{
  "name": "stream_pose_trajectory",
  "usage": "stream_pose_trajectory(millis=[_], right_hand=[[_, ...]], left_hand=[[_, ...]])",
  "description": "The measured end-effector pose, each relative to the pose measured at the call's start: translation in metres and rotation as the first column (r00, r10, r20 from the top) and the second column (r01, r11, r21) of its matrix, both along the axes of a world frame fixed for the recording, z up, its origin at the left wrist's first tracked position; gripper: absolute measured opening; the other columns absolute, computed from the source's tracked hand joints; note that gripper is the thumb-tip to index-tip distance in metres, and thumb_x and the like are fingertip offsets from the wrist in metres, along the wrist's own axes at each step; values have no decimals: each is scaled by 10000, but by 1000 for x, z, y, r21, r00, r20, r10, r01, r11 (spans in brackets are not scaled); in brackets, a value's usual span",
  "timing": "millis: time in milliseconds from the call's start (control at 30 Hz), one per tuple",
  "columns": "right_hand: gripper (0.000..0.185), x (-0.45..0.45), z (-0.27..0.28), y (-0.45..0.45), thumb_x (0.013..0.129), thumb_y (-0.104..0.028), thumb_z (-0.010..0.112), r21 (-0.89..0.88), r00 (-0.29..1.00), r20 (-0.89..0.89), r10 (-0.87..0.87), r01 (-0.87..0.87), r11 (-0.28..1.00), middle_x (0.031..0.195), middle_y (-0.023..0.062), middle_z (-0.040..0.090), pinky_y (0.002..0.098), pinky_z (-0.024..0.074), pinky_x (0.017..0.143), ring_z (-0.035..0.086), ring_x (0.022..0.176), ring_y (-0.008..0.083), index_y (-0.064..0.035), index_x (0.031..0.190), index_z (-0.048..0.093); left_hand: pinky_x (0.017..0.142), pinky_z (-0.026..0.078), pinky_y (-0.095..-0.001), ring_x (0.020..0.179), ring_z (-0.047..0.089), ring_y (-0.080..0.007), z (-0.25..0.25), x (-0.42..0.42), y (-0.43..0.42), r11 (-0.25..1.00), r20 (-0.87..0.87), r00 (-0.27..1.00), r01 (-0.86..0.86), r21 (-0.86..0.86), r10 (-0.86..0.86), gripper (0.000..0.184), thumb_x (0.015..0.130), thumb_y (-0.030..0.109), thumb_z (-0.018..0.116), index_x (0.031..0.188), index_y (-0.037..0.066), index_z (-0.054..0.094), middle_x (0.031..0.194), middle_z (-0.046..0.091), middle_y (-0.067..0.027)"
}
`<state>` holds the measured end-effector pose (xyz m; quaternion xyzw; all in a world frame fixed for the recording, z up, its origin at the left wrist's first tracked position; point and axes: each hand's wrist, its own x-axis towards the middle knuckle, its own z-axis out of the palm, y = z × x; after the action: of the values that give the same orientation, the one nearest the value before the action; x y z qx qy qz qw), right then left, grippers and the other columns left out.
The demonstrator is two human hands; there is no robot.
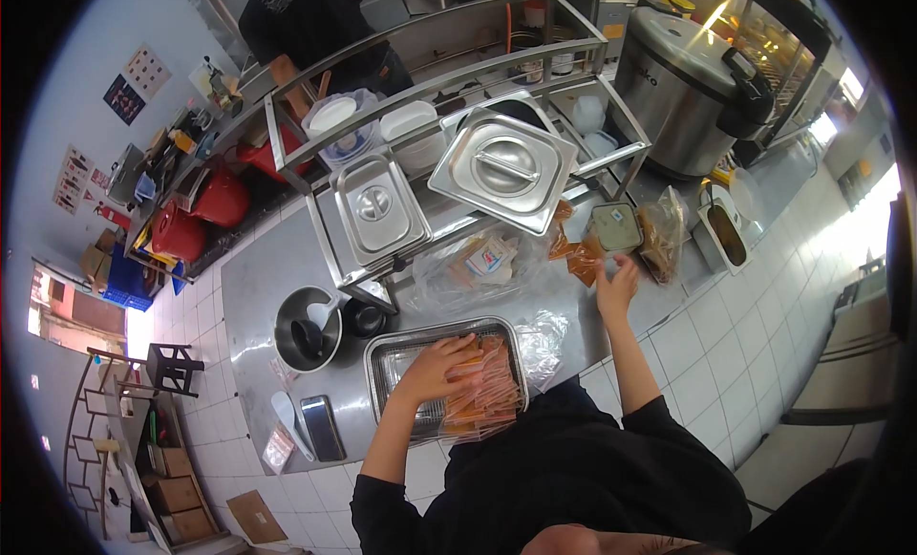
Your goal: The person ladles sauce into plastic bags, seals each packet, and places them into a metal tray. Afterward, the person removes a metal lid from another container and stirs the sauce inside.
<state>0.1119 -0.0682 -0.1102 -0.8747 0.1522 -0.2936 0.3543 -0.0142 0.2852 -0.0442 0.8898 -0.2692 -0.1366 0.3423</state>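
Note:
My left hand [437,370] lies over a pile of small flat orange-brown sachets [487,383] in a rectangular metal tray [374,378], its fingers stretched out across them. The packed sachets fill the tray's right side, and a mesh lining shows at the left. My right hand [617,289] is raised further right, fingers apart and slightly bent, near loose orange-brown sachets [583,265]. Beyond those fingers stands a square container with a pale green top [617,227]. Beside it is a clear plastic bag [662,232] with brownish contents.
A steel bowl [308,330] with a ladle stands left of the tray, near a phone [323,428] and a white spoon [290,423]. Lidded steel pans [506,169] sit on a metal rack behind. A large cooker [680,87] stands back right. Another person [306,34] is at the back.

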Motion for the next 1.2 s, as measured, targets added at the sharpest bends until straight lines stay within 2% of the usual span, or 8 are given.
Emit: stream_pose_trajectory(millis=[167,267,333,467,733,867,933,1200], right_hand=[[306,8,-6,-5,889,-343,615,-141,960,-281,-4,-37,989,990,119,631,427,392,873,582,970,304,-51,971,652],[217,3,-7,2,885,-246,646,-35,980,-180,81,-88,995,905,111,638,413,422,822,595,901,296,-30,908,652],[152,-9,21,4,875,-159,634,-105,942,93,321,-312,944,876,127,633,384,452,780,604,898,288,-19,930,653],[128,-44,83,32,892,-97,610,308,835,121,536,-545,780,895,147,665,355,500,701,655,804,311,15,949,628],[128,-55,95,112,923,-145,568,414,452,-104,886,-790,452,918,145,667,377,508,719,646,841,349,-82,1027,606],[154,-58,54,134,886,-164,596,251,291,88,953,-932,262,919,134,660,417,502,713,638,862,347,-94,1021,574],[183,-64,39,129,870,-128,603,82,77,-241,968,-992,100,958,113,672,385,524,725,653,893,316,-94,1049,588],[253,-66,44,110,761,-74,600,-101,146,-253,956,-987,124,952,112,667,435,509,753,643,882,323,-93,1012,568]], left_hand=[[1101,318,-457,1310,435,-340,3,-4,-4,989,69,997,21,147,-31,560,797,418,675,1290,166,595,1436,462,-119],[1116,286,-480,1325,431,-304,8,-14,-5,987,239,970,-2,158,-36,566,812,402,664,1316,163,571,1434,464,-118],[1127,262,-492,1345,406,-293,5,-18,-7,994,-8,994,-105,14,106,573,828,384,652,1341,152,544,1437,459,-117],[1137,248,-481,1355,387,-315,14,-19,-18,967,187,982,-56,249,8,646,834,389,650,1401,140,467,1449,437,-130],[1011,435,-406,1282,466,-352,2,-31,-20,938,197,957,-255,235,211,555,894,387,597,1380,142,483,1432,442,-157],[941,492,-393,1231,521,-348,6,-40,-31,903,306,932,-292,314,195,411,938,327,548,1269,86,575,1333,530,-201],[936,494,-393,1221,530,-345,2,-44,-29,884,247,945,-296,361,216,377,939,325,542,1215,73,600,1311,550,-193],[919,488,-412,1133,579,-354,30,-40,-24,956,377,897,-281,80,232,258,866,197,634,1067,36,646,1236,609,-157]])
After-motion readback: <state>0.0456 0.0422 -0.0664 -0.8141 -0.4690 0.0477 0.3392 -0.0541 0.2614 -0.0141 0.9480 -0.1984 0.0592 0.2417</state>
